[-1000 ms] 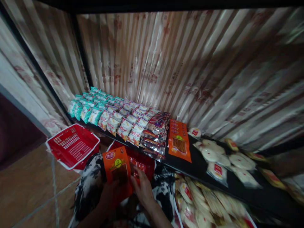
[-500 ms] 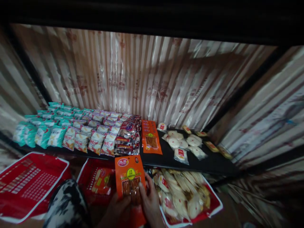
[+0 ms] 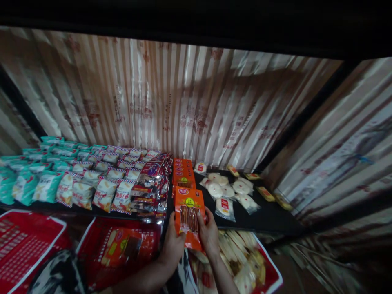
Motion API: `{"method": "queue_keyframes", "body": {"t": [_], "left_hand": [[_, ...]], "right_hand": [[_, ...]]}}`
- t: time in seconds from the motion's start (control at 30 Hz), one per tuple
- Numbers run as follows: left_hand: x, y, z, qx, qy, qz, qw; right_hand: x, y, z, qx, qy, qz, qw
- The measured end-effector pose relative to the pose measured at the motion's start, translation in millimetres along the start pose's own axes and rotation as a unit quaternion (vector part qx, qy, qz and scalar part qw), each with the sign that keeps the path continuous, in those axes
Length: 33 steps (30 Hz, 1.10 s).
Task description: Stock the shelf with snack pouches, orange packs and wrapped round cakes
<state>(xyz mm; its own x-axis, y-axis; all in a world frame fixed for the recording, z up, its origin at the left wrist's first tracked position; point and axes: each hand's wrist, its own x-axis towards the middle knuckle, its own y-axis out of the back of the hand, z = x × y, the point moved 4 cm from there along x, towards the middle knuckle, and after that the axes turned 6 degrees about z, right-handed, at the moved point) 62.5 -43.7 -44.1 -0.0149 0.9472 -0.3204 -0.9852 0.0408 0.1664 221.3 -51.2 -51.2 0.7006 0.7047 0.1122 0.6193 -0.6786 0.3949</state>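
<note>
1. The person's left hand (image 3: 174,245) is gripping an orange packet (image 3: 190,216) by its left edge, low down.
2. The right hand (image 3: 210,233) is gripping the same packet by its right edge, with the thumb lying across its front.
3. That packet is standing out at the shelf's front edge, its printed face turned towards the person. Its top is overlapping the matching orange packets (image 3: 183,169) lying on the black shelf (image 3: 275,215); whether it is touching them, I cannot tell.
4. Just left of those, dark red packets (image 3: 151,181) are lying piled up, and beyond them white bags (image 3: 104,194) and teal bags (image 3: 47,188) are sitting in rows.
5. On the right, round white cakes (image 3: 219,183) in clear wrappers are lying in small groups, with yellow packets (image 3: 266,194) resting further along.
6. Below the shelf, more orange packs (image 3: 131,247) are lying in a red basket (image 3: 90,241), while another basket (image 3: 272,271), near the right arm, is holding pale wrapped food (image 3: 235,249).
</note>
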Motion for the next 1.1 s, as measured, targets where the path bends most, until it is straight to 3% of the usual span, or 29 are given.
{"method": "queue_keyframes", "body": {"t": [0.2, 0.43, 0.73, 1.1], "left_hand": [[37, -17, 24, 0.041, 0.007, 0.039, 0.998], [68, -33, 34, 0.064, 0.002, 0.072, 0.995], [77, -35, 35, 0.119, -0.022, 0.083, 0.989], [75, -48, 23, 0.197, -0.043, 0.077, 0.976]], "right_hand": [[50, -21, -13, -0.134, 0.035, -0.006, 0.990], [81, -42, -28, -0.239, 0.084, -0.046, 0.966], [86, -55, -27, -0.337, 0.096, -0.063, 0.934], [82, -54, -18, -0.351, 0.126, -0.054, 0.926]]}}
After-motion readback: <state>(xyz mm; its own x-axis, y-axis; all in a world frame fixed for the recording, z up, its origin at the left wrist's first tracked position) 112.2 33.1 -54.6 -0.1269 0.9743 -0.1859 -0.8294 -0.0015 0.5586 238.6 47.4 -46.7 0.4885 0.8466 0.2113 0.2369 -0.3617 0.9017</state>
